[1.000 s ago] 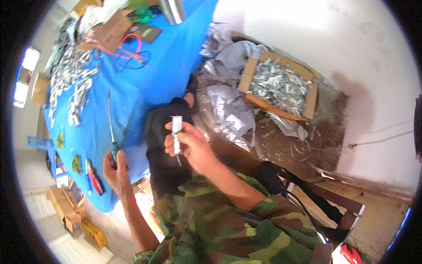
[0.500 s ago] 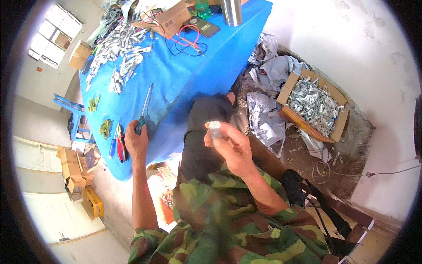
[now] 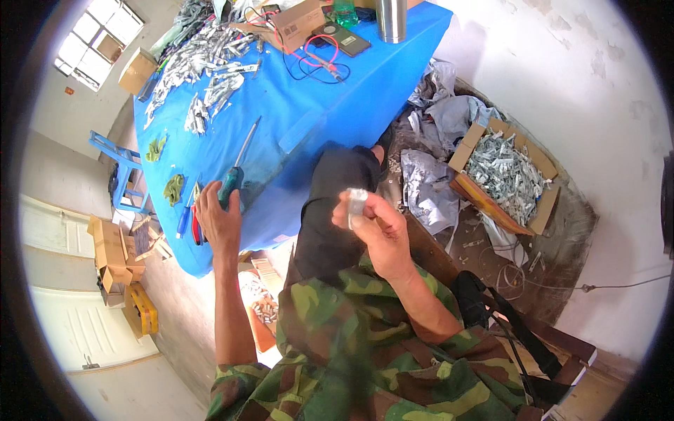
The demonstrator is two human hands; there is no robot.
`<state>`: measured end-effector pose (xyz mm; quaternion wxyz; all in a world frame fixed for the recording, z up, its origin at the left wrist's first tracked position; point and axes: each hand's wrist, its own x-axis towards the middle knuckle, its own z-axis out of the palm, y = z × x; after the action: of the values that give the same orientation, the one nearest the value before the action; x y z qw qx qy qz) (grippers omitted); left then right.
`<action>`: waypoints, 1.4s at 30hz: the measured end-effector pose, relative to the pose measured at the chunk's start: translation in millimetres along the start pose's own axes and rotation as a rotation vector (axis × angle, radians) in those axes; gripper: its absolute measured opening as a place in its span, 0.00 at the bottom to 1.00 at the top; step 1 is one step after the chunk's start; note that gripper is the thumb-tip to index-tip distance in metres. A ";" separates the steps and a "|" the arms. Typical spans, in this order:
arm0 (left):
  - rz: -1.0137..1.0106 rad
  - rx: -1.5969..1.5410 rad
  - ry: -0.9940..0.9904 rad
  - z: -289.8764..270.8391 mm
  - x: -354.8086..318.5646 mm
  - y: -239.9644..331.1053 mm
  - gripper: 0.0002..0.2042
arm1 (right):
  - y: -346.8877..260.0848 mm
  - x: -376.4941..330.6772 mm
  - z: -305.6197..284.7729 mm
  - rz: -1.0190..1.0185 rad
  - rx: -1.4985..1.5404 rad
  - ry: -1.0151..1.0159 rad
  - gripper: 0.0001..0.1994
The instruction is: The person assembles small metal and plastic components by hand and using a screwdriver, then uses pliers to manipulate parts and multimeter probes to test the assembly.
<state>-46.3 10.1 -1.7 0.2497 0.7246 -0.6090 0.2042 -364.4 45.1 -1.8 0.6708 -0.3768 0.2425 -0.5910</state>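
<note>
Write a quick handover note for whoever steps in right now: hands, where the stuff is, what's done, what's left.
Left hand: gripping the teal-handled screwdriver, shaft lying on the blue table.
Right hand: fingers pinching a small pale metal piece above the lap.
Cardboard box on the floor to the right holds many similar pieces; a pile of metal scraps lies at the table's far end.
Done: box partly filled.
Left: the held piece and, apparently, the pile.

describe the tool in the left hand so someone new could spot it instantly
Start at the blue-covered table and go to its near edge, where the left hand rests. It grips a screwdriver with a teal handle, its long metal shaft lying up across the cloth. Unlike the red-handled tools beside the hand, it is teal and held.
</note>
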 end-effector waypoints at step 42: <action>-0.268 -1.102 -0.883 -97.4 -51.8 138.5 0.20 | 0.6 -4.7 -4.6 0.256 0.185 -0.062 0.12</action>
<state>-190.9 91.5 60.0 0.3324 0.5767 -0.5736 -0.4774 -368.4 48.8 -5.6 0.7796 -0.2975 0.2121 -0.5087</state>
